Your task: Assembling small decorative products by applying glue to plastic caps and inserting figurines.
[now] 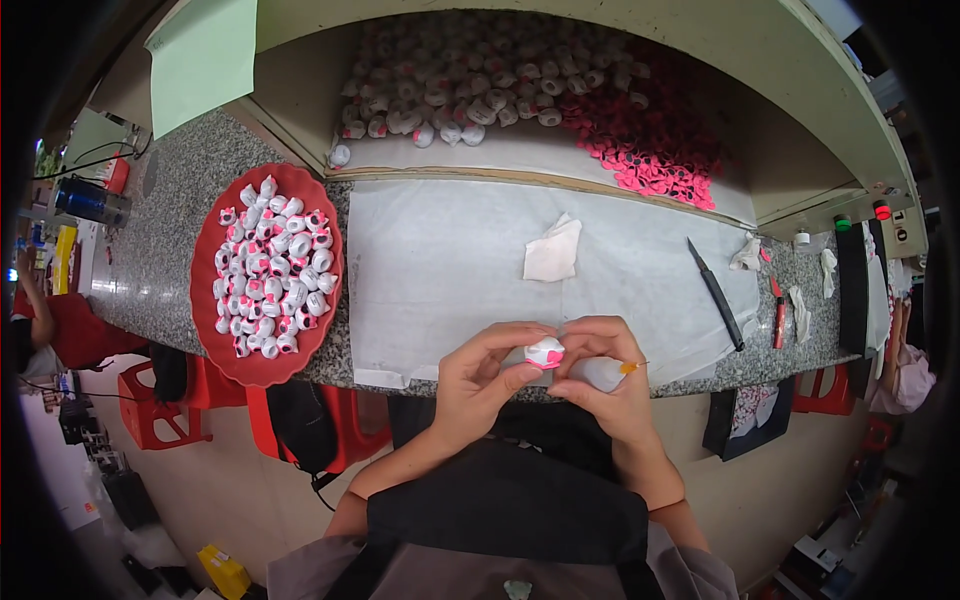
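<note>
Over the near edge of the bench, my left hand (482, 378) pinches a small white figurine piece with pink trim (545, 350) between thumb and fingers. My right hand (622, 400) is closed around a small translucent squeeze bottle (597, 374) with an amber needle tip that points right. The right fingertips come up close against the piece; whether they touch it I cannot tell. Beneath and beyond both hands spreads a white paper sheet (430, 260), with a crumpled white cloth (553, 250) on it.
On the left, a red scalloped tray (204, 285) holds many white-and-pink pieces. The shelf at the back bears piles of white pieces (480, 100) and pink parts (660, 165). A black-handled knife (718, 298) and a red marker-like tube (779, 322) lie on the right. Red stools stand below.
</note>
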Motion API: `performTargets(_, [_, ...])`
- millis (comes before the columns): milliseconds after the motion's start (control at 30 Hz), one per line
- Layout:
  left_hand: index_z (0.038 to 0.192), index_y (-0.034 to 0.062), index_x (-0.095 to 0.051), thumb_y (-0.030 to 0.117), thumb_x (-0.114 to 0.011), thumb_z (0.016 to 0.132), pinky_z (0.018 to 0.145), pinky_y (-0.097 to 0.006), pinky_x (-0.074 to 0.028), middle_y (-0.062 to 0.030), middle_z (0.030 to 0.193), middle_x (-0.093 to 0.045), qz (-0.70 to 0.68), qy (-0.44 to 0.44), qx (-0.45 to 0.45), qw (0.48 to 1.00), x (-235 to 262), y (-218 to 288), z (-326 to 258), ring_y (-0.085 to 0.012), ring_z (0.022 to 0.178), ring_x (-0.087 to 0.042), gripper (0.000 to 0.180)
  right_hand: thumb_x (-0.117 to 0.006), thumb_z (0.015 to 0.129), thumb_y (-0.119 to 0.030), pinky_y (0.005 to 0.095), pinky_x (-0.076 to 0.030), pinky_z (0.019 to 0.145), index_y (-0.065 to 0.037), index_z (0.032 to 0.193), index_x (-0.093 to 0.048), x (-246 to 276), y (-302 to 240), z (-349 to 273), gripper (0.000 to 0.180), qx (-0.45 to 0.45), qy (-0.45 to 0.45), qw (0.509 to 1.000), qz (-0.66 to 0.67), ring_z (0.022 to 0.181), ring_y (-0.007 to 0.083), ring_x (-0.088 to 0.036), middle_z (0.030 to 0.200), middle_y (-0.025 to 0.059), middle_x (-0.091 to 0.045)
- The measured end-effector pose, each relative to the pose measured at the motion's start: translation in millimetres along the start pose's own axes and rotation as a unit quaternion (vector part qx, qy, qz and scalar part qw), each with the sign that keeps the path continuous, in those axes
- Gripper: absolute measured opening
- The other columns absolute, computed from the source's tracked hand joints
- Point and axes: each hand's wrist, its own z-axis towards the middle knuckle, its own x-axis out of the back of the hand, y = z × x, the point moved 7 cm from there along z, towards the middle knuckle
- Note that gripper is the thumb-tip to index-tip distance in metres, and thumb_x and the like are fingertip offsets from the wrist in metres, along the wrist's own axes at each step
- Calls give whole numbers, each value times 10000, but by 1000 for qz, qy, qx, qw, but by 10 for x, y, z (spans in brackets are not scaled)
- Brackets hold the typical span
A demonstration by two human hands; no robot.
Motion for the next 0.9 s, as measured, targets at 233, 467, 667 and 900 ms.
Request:
performTargets(233, [981, -35, -521, -51, -546, 739, 933, -354, -313, -141, 1016, -535, 22, -57, -24, 998, -51, 4, 17, -232, 1026, -468, 244, -641, 653, 61, 217, -411, 705, 2, 908, -560, 10, 35, -7, 274, 42, 13, 999, 5, 782, 99, -532, 855, 61, -575])
performTargets(467, [965, -27, -529, -40, -550, 740, 944, -367, -301, -140, 999, -545, 5, -46, -7, 999, -10, -68, 11, -227, 1012, -479, 226, -647, 652, 56, 212, -409, 683, 3, 865, -575, 18, 70, 4, 231, 25, 19, 999, 30, 751, 97, -526, 798, 55, -577])
performTargets(667, [941, -15, -532, -30, -546, 748, 973, -388, -263, -142, 994, -549, 14, -54, -52, 997, -38, -22, 24, -223, 985, -502, 194, -653, 651, 49, 205, -404, 652, -2, 853, -578, 6, 59, -4, 221, 31, 24, 999, 21, 725, 93, -520, 779, 51, -570])
performTargets(900, [925, -7, -534, -17, -548, 752, 974, -387, -258, -144, 990, -553, 13, -58, -44, 997, -16, -40, 24, -228, 986, -506, 174, -656, 653, 42, 207, -405, 653, -5, 837, -577, 10, 63, -8, 206, 25, 26, 999, 18, 723, 94, -521, 775, 51, -571])
